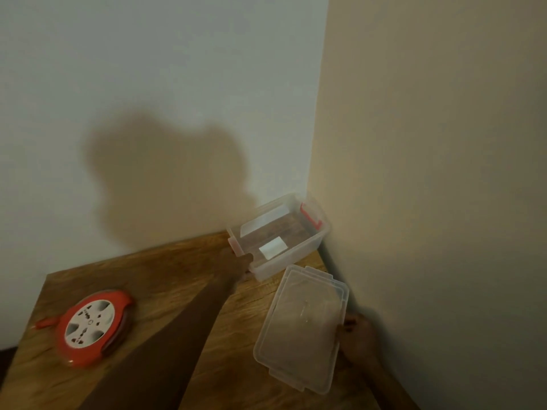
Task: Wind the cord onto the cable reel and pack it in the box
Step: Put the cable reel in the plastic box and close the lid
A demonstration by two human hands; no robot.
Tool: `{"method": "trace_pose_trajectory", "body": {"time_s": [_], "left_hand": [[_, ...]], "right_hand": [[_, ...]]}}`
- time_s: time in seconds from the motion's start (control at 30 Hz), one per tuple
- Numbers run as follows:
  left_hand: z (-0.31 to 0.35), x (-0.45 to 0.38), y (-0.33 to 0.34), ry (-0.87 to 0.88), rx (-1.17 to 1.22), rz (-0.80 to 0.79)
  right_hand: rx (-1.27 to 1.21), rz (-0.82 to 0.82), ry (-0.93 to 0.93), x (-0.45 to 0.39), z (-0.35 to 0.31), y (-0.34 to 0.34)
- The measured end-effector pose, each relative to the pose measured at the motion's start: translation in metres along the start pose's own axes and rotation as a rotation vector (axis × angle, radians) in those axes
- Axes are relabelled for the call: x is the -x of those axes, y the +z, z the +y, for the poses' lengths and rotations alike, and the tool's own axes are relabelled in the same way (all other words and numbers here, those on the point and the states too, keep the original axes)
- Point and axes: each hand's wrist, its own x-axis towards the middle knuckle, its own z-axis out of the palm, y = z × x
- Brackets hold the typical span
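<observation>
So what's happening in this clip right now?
A person at a wooden table is dealing with a clear plastic box with red latches, which stands open in the corner. Their left hand reaches to the box's near end, while the right hand holds the edge of the clear plastic lid lying beside it. The round orange cable reel lies flat on the table's left side, not yet packed.

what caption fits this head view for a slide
Left hand at clear plastic box, right hand holding its clear lid; orange cable reel waits.
</observation>
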Motion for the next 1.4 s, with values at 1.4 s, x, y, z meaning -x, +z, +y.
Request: {"method": "trace_pose_trajectory", "body": {"time_s": [1.4], "left_hand": [[-0.072, 0.009, -0.287, 0.118, 0.022, 0.008]], "right_hand": [[-0.766, -0.407, 0.482, 0.189, -0.021, 0.211]]}}
